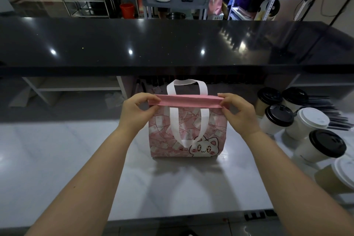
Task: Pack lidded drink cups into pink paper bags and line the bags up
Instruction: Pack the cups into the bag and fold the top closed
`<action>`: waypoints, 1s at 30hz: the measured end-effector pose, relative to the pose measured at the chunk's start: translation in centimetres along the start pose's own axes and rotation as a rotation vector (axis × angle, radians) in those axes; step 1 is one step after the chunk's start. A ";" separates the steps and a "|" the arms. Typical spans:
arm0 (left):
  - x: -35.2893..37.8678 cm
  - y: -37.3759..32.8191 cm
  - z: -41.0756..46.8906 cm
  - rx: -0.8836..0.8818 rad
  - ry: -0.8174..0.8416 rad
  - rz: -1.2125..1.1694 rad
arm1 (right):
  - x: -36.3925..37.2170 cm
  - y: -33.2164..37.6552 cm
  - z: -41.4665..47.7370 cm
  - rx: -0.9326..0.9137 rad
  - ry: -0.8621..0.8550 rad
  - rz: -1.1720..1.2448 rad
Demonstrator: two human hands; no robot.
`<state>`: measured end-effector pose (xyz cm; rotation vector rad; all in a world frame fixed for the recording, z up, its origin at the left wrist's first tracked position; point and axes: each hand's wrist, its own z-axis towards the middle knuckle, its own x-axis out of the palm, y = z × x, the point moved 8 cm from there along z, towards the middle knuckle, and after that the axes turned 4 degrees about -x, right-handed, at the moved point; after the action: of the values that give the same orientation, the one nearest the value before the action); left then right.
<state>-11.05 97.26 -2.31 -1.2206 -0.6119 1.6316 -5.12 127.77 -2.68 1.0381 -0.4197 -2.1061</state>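
Here the bag (187, 136) stands upright on the white counter (76, 149), cat print facing the person. Both hands pinch its folded pink top edge: the left hand (137, 112) at the left end, the right hand (238, 114) at the right end, thumbs and fingers curled over the fold. One white handle (186, 82) stands up behind the fold; the other hangs down the front. The mouth is pressed flat, so what is inside cannot be told. Cups (275, 120) cluster to the right of the bag, apart from it, some with black lids, some with white. A black ledge (153, 44) runs behind.
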 end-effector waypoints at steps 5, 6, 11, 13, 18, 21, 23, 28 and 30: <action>-0.2 -1.5 -0.4 0.127 -0.012 0.095 | -0.3 0.4 -0.1 0.065 -0.039 0.028; -0.2 -1.4 -0.3 0.088 -0.029 0.090 | -0.3 0.1 0.0 0.136 -0.043 0.060; 0.2 -0.2 0.4 -0.107 0.042 0.136 | 0.0 -0.4 1.1 0.253 0.025 -0.061; 0.0 -0.6 0.8 -0.072 0.042 0.240 | 0.0 -0.2 1.5 0.225 0.065 -0.172; -0.4 -2.4 0.6 0.119 -0.012 0.490 | 0.7 1.2 2.0 0.147 0.119 -0.306; -0.1 -3.9 -0.1 0.248 -0.065 0.633 | 1.2 3.6 2.2 -0.011 0.126 -0.382; 1.6 -5.1 -0.4 0.316 -0.032 0.668 | 2.2 5.2 2.3 -0.113 0.178 -0.413; 7.4 -7.3 0.1 0.354 0.085 0.724 | 4.5 7.2 3.0 -0.132 0.206 -0.405; 8.8 -7.1 0.2 0.324 0.112 0.745 | 5.1 7.5 3.0 -0.119 0.220 -0.396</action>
<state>-8.63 108.04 -0.17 -1.3601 0.2205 2.1361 -5.98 118.85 0.69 1.3496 0.0248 -2.2887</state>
